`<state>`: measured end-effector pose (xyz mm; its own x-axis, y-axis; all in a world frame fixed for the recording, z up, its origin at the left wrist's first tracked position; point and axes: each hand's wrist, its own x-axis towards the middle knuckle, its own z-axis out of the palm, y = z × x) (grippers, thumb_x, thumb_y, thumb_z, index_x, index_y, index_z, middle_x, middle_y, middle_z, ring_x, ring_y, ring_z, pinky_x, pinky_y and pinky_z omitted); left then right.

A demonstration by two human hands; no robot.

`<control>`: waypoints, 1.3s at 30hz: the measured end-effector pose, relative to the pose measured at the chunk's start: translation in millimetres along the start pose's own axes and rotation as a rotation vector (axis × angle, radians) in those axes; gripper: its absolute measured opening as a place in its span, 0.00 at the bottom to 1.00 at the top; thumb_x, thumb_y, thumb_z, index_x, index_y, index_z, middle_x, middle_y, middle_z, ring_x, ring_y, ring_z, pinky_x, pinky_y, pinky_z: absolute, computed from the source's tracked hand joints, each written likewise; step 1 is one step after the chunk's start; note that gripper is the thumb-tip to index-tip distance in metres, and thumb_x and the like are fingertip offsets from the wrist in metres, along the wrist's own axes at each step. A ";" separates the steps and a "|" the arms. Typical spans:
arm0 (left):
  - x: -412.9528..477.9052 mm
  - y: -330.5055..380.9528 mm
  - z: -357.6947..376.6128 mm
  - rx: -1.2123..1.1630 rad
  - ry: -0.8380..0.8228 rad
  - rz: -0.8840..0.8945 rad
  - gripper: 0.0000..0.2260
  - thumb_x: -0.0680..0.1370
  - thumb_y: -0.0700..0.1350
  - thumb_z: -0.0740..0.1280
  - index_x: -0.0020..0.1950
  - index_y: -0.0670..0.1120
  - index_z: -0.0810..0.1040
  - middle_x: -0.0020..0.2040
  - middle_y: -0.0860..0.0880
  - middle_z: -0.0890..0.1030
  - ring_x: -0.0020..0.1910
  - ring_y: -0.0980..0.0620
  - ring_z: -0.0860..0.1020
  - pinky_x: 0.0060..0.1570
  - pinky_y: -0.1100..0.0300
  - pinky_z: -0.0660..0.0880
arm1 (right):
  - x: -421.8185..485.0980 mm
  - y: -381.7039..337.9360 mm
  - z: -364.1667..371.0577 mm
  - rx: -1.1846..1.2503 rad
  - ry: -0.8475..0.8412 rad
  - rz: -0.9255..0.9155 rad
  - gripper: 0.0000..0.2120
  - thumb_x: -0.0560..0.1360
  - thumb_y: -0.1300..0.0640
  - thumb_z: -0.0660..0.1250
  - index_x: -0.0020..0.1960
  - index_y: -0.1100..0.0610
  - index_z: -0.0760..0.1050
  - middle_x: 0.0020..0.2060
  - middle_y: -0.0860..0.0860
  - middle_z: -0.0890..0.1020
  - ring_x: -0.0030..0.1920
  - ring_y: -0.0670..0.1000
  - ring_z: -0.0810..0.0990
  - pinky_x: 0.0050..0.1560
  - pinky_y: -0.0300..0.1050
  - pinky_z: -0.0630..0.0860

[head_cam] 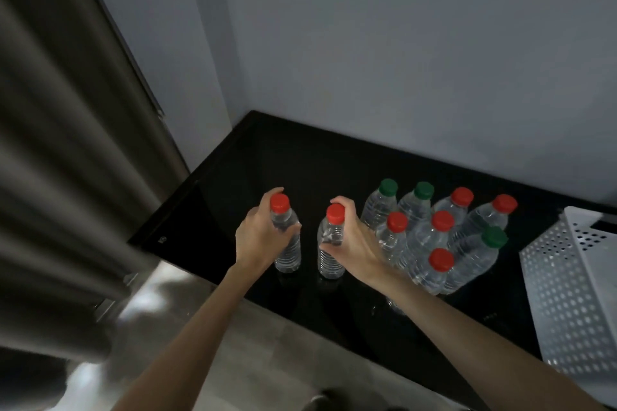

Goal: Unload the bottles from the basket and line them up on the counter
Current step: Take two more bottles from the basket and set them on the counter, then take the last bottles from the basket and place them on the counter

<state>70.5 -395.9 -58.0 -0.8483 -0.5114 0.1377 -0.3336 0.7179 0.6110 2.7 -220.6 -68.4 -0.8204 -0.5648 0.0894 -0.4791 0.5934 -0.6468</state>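
Note:
Two clear water bottles with red caps stand upright on the black counter [253,157]. My left hand [258,237] grips the left bottle [287,243] round its upper body. My right hand [354,240] grips the right bottle [330,253] just below its cap. To the right stands a tight cluster of several more bottles [430,237], some with red caps and some with green. The white perforated basket [567,290] sits at the counter's right end; I cannot see its inside.
A grey curtain [66,143] hangs close on the left, reaching the counter's left edge. A pale wall [400,60] backs the counter. Bare black counter lies behind and left of the two held bottles. Light floor [267,360] shows below the front edge.

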 end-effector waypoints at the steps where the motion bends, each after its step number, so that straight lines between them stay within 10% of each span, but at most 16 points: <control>1: -0.6 -2.8 2.9 -0.004 0.004 0.005 0.33 0.69 0.52 0.76 0.70 0.55 0.64 0.51 0.51 0.80 0.50 0.52 0.79 0.46 0.58 0.75 | 1.4 1.9 2.8 0.000 -0.004 0.008 0.38 0.69 0.54 0.74 0.67 0.44 0.52 0.52 0.48 0.75 0.41 0.47 0.79 0.41 0.46 0.78; 6: -12.4 -13.4 12.1 -0.031 -0.023 -0.053 0.34 0.70 0.55 0.75 0.70 0.58 0.61 0.53 0.50 0.78 0.50 0.52 0.78 0.45 0.58 0.75 | 9.8 6.4 8.3 0.033 -0.018 0.013 0.40 0.68 0.54 0.76 0.69 0.44 0.52 0.49 0.45 0.73 0.37 0.40 0.76 0.37 0.34 0.71; 11: -24.2 -16.1 13.2 -0.112 -0.035 -0.075 0.33 0.70 0.55 0.75 0.71 0.56 0.63 0.59 0.51 0.77 0.57 0.51 0.76 0.52 0.56 0.75 | 9.8 10.5 8.1 -0.017 -0.068 -0.005 0.41 0.69 0.53 0.75 0.70 0.44 0.50 0.50 0.46 0.75 0.37 0.42 0.77 0.38 0.44 0.79; 17: -25.4 -9.7 4.1 -0.208 -0.087 -0.079 0.39 0.70 0.52 0.75 0.75 0.56 0.56 0.66 0.51 0.73 0.65 0.50 0.74 0.61 0.46 0.75 | -1.7 7.1 -4.3 0.067 -0.098 0.000 0.37 0.72 0.52 0.72 0.73 0.49 0.53 0.63 0.49 0.74 0.61 0.47 0.76 0.62 0.51 0.75; 24: -27.2 35.1 -40.4 -0.051 0.151 0.166 0.36 0.74 0.55 0.71 0.77 0.50 0.58 0.75 0.47 0.65 0.76 0.48 0.58 0.72 0.42 0.63 | -23.3 -27.9 -76.8 -0.073 0.083 -0.127 0.36 0.75 0.48 0.67 0.77 0.49 0.52 0.74 0.48 0.63 0.73 0.44 0.62 0.67 0.35 0.58; 39: -60.4 249.5 38.0 -0.153 0.149 0.661 0.19 0.78 0.50 0.66 0.68 0.47 0.74 0.63 0.49 0.77 0.63 0.53 0.72 0.62 0.58 0.71 | -124.4 71.0 -237.9 -0.102 0.523 0.018 0.20 0.77 0.54 0.66 0.68 0.50 0.69 0.62 0.45 0.75 0.62 0.45 0.74 0.61 0.44 0.73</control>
<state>22.9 -167.9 56.5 -0.7844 -0.0570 0.6176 0.3045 0.8321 0.4635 -3.5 28.3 54.6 -0.8622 -0.2079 0.4619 -0.4702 0.6677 -0.5771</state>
